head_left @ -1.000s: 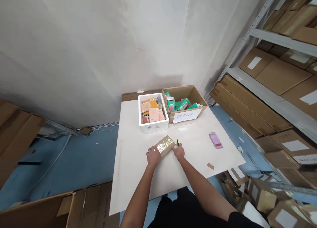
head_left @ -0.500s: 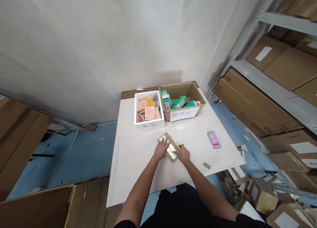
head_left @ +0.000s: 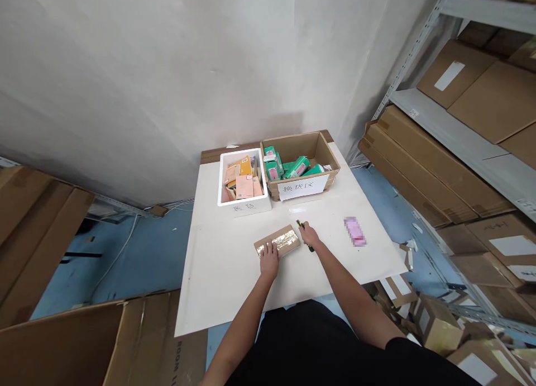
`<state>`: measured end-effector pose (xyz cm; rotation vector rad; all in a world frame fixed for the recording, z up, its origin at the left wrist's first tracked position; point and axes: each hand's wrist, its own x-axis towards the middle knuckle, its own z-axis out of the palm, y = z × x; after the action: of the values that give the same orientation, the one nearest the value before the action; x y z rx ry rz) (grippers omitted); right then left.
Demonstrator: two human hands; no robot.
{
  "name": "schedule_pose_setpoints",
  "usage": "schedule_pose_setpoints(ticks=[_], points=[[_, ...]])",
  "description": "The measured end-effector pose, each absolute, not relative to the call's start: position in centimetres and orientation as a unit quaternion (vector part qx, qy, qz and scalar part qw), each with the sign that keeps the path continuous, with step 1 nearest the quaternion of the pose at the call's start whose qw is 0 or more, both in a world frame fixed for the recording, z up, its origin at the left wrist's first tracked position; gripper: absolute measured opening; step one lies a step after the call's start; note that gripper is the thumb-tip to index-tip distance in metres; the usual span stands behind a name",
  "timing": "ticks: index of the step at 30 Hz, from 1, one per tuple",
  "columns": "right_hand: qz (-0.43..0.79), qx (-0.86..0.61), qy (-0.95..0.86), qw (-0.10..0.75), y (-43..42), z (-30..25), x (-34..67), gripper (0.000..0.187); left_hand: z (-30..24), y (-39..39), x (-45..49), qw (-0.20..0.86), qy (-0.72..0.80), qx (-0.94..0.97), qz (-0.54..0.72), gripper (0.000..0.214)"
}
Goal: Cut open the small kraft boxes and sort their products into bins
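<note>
A small brown cardboard box [head_left: 288, 239] with shiny clear tape over its top lies on the white table [head_left: 218, 285]. My left hand [head_left: 269, 257] rests on the box's near side, its fingers spread across the top. Just right of the box, my right hand [head_left: 309, 235] is closed around a black and yellow utility knife [head_left: 311, 248]. The knife's tip end points away from me and is apart from the box; I cannot tell whether its blade is out.
Behind the box stand a white foam box [head_left: 245, 208] of orange and pink packets and a cardboard carton [head_left: 330, 180] holding green boxes. A pink, pixelated item [head_left: 355, 231] lies to the right. Shelving [head_left: 456, 123] with cartons rises at the right.
The small box has turned so its long side runs more left to right. My right hand with the knife has come off it, and my left hand has shifted to its near edge.
</note>
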<state>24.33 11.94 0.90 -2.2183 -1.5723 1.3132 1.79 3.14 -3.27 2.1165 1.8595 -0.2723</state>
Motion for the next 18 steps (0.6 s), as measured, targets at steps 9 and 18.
schedule_pose_setpoints(ticks=[9, 18], points=[[0.356, -0.683, -0.638, -0.028, 11.4, 1.6, 24.2, 0.023, -3.1, 4.1, 1.1, 0.179, 0.648, 0.733, -0.106, 0.058], [0.359, -0.673, -0.644, -0.066, 10.1, 2.5, 23.8, 0.03, -2.7, 3.9, 1.3, 0.194, 0.654, 0.725, -0.094, 0.06]])
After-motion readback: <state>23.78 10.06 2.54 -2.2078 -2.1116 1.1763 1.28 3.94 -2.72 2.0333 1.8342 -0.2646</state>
